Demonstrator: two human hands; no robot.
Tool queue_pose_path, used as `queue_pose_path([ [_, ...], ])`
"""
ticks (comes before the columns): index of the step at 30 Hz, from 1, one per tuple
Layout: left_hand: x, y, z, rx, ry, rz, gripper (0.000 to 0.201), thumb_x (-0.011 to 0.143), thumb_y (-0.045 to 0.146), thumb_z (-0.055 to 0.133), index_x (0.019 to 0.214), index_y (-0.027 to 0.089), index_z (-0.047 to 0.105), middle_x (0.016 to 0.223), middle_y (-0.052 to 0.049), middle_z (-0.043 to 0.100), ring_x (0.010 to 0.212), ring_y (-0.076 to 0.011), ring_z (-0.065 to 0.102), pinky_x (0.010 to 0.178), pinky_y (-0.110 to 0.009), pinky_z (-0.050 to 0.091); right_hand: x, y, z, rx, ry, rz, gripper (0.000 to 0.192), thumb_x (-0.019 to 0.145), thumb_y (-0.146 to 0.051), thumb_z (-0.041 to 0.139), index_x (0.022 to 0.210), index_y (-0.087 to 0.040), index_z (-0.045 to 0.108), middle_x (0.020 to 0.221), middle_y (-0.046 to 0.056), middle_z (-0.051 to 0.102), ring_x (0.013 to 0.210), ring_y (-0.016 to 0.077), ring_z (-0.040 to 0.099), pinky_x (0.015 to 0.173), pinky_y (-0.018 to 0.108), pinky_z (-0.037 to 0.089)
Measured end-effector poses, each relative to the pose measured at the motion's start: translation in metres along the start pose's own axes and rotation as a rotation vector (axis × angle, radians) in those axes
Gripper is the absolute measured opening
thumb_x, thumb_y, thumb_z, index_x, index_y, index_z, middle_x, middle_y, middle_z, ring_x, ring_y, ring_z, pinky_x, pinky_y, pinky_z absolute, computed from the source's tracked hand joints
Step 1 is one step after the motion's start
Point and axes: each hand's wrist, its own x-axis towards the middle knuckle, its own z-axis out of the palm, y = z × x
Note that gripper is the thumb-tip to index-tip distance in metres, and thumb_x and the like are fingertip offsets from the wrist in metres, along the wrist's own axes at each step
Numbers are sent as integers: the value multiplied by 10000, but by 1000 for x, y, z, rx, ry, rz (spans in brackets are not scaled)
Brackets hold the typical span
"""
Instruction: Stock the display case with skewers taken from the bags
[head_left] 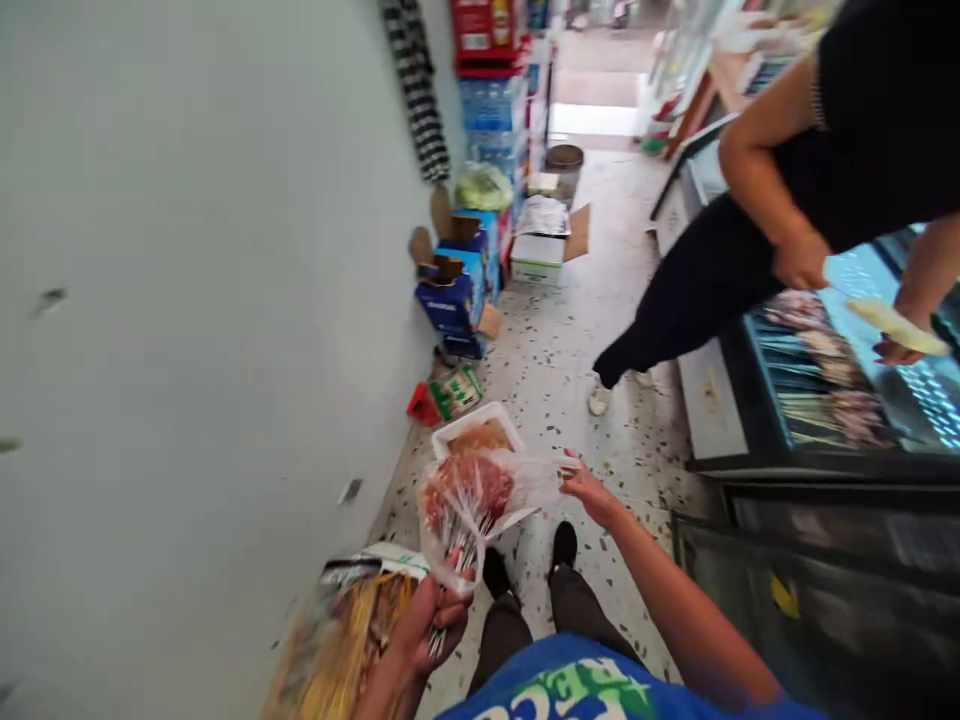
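Observation:
Closed around a bundle of thin skewers [461, 545], my left hand [439, 610] is low in the middle of the view. Red meat [476, 485] on the far ends of the skewers sits inside a clear plastic bag [536, 475]. My right hand [589, 490] pinches the stretched edge of that bag, off to the right of the meat. Beneath and beyond the bag is a white tray [487, 415] with brownish food in it; what supports the tray is hidden.
A person [750, 230] in dark clothes stands at a display case [720, 400] of skewers, holding a pale long item. Blue boxes [454, 300], a white carton [536, 255] and stacked bottled water [491, 120] line the left wall. Packs of sticks [352, 630] lie bottom left.

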Motion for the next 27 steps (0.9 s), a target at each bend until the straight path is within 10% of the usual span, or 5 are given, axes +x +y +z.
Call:
queue_pose_path([
  [4, -25, -4, -23, -284, -106, -23, 314, 800, 222, 588, 619, 127, 349, 494, 93, 218, 348, 26, 185, 310, -83, 61, -3, -29, 47, -476, -14, -442, 806, 562, -425, 699, 1275, -179, 412, 1301, 124, 438, 1222, 295, 346, 1025, 474, 260],
  [7, -47, -3, -45, -314, -152, -17, 348, 785, 268, 612, 606, 128, 349, 493, 101, 199, 338, 29, 143, 303, -90, 56, -3, -47, 107, -599, -51, -581, 469, 683, -391, 605, 1096, -176, 546, 1128, 110, 558, 1093, 261, 467, 958, 431, 344],
  [13, -98, 0, -94, -323, -225, -79, 357, 770, 290, 623, 573, 113, 384, 464, 99, 212, 322, 27, 121, 283, -85, 67, 44, -64, 191, -502, 1, -148, 252, 817, -347, 414, 855, -170, 589, 741, 50, 616, 746, 175, 576, 683, 269, 451],
  [20, -139, 1, -112, -395, -204, -40, 185, 793, 248, 600, 876, 106, 515, 544, 81, 254, 338, 12, 204, 291, -78, 59, 52, -77, 208, -530, -155, -81, 252, 661, -243, 625, 881, -119, 616, 750, 76, 630, 737, 194, 594, 622, 280, 474],
  [27, -135, 10, -124, -303, -51, -145, 288, 860, 335, 481, 673, 127, 411, 508, 83, 235, 322, 11, 168, 290, -75, 40, -45, -106, 222, -675, -956, -898, 733, 604, -415, 722, 1275, -284, 457, 1363, 52, 393, 1284, 255, 289, 1058, 435, 212],
])
